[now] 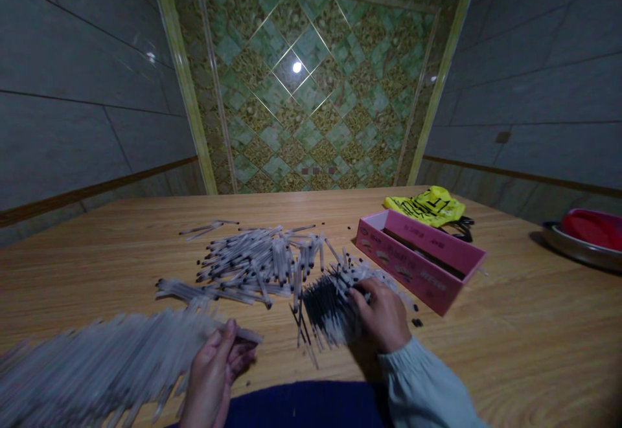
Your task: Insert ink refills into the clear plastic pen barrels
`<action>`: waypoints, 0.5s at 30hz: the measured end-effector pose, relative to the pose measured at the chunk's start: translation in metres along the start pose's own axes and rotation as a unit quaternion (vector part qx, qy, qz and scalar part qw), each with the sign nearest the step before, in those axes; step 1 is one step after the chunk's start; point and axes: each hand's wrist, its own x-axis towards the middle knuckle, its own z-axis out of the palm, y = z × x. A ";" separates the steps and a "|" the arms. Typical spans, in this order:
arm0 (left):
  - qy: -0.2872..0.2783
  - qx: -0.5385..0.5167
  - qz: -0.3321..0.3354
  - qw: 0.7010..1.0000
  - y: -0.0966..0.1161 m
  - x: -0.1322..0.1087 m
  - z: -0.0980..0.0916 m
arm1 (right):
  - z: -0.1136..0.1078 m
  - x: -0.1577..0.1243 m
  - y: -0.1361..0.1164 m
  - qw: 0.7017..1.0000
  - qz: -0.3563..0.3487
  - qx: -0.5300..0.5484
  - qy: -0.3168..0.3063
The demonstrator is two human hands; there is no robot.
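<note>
the loose clear tubes [97, 366] left of the left hand [214, 363] could roll apart if its wrist brushes them; the thin dark sticks [321, 300] just left of the right hand [381, 315] could scatter if its fingers drag across the pile. the left hand is closed, thumb and fingers pinching a pale tube [251, 335]. the right hand's fingers curl at the sticks' edge; whether they grip one, i cannot tell.

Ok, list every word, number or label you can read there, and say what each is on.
Crumpled yellow item: bold black lettering, too creased and blurred to quote surely.
Pink box: dark and pale print on its walls, too small and blurred to read.
Pale tubes: no lettering visible.
Nothing else shows readable text.
</note>
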 end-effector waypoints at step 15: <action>-0.079 0.341 0.270 0.897 0.004 -0.003 -0.004 | 0.026 -0.019 -0.030 0.890 0.040 0.449 -0.070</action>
